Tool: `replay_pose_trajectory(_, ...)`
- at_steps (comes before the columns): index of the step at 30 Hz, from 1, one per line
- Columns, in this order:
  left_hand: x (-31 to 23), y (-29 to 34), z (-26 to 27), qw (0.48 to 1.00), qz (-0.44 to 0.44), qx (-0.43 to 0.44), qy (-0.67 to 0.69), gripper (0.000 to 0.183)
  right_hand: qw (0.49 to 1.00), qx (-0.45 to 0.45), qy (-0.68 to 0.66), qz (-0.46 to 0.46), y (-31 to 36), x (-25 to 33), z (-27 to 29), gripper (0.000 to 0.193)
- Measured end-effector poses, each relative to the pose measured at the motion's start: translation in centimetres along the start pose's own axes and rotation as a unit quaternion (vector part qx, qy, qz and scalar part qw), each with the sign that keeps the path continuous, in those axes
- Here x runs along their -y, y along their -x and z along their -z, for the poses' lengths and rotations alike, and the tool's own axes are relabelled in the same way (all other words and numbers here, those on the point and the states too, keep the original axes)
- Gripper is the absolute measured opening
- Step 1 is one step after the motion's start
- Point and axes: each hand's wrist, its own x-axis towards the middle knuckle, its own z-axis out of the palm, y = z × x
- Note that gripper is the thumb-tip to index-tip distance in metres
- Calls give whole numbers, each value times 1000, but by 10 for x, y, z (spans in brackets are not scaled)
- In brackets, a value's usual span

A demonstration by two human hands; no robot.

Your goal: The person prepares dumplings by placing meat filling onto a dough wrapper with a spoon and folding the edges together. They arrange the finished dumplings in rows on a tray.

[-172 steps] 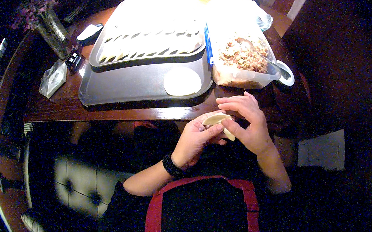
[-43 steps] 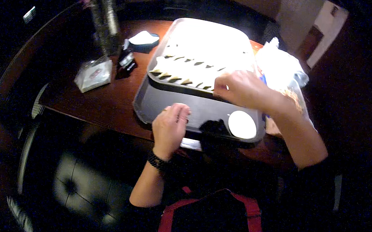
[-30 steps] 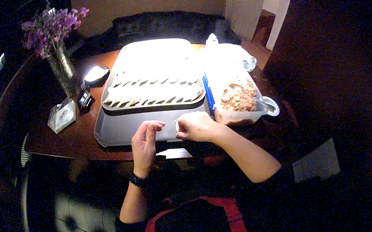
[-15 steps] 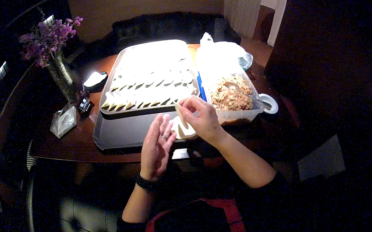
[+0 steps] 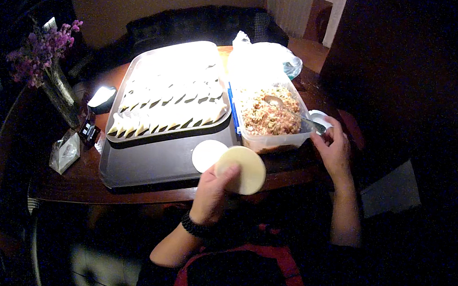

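Pale dough round (image 5: 251,173) pinched in the left hand (image 5: 212,193), near a dark tray's front edge (image 5: 144,176).
The left grip is clamped on one margin, thumb on top, so the free side could sag or slip if the pinch loosened; the right hand (image 5: 336,152) is at the spoon (image 5: 314,124), though I cannot tell whether its grip has met around the handle. A careless tug there might spill filling (image 5: 269,119) over the clear tub's wall (image 5: 275,142). Behind the round, a white disc (image 5: 206,154) lies on the dark tray; shaped dumplings (image 5: 174,119) fill another, glare-washed. Under all, a glossy reddish-brown worktop (image 5: 61,187); purple flowers (image 5: 43,56) left, a dark sofa (image 5: 196,21) beyond.
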Motion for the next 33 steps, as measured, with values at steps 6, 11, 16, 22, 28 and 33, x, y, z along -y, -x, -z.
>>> replay_pose_trajectory(6, 15, -9, -15, 992, 101, 71, -35, 33, 978, 4, -193, 82, -63, 18, -30, 20)
replay_pose_trajectory(11, 28, -20, -18, 991, 95, 82, 49, 35, 974, 114, -108, 164, -103, 19, -27, 16)
replay_pose_trajectory(16, 31, -26, -16, 993, 77, 76, 45, 36, 918, 100, 37, 382, -135, 36, -4, 12)
replay_pose_trajectory(22, 32, -29, -17, 991, 77, 85, 65, 36, 900, 165, 128, 383, -166, 2, -41, 17)
replay_pose_trajectory(28, 29, -28, -17, 991, 76, 82, 80, 38, 904, 209, 208, 310, -163, 19, -43, 17)
replay_pose_trajectory(33, 30, -29, -16, 987, 85, 93, 97, 38, 885, 242, 265, 296, -134, 42, -7, 13)
